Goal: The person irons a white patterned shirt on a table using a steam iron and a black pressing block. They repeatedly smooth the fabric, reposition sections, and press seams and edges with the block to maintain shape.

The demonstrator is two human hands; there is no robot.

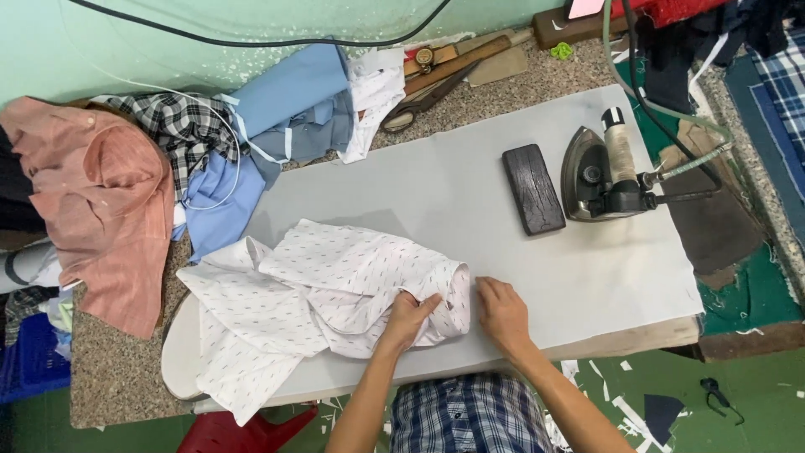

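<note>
1 head-worn view, looking steeply down from above, close over the grey ironing board [470, 201]

Bright, even light — edges perhaps slightly bowed

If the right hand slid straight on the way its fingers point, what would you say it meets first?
Probably the white shirt's edge: the right hand lies flat on the grey pad, fingers pointing up-left, right beside it.
</note>
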